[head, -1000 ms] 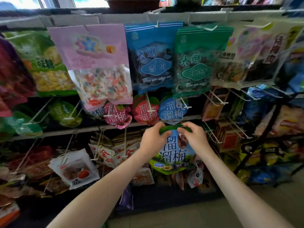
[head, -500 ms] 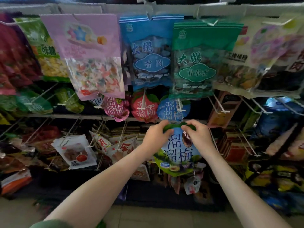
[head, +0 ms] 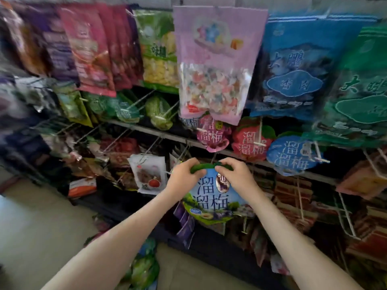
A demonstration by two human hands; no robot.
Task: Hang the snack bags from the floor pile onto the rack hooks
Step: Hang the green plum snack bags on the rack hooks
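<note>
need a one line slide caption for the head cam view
Left hand and right hand pinch the green top of a blue snack bag in front of the crowded rack.

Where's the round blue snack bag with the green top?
Head view, centre: the round blue snack bag, gripped by left hand and right hand, just below the round pink bag.

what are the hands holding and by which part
The blue plum snack bag: left hand and right hand pinch its green top edge.
</note>
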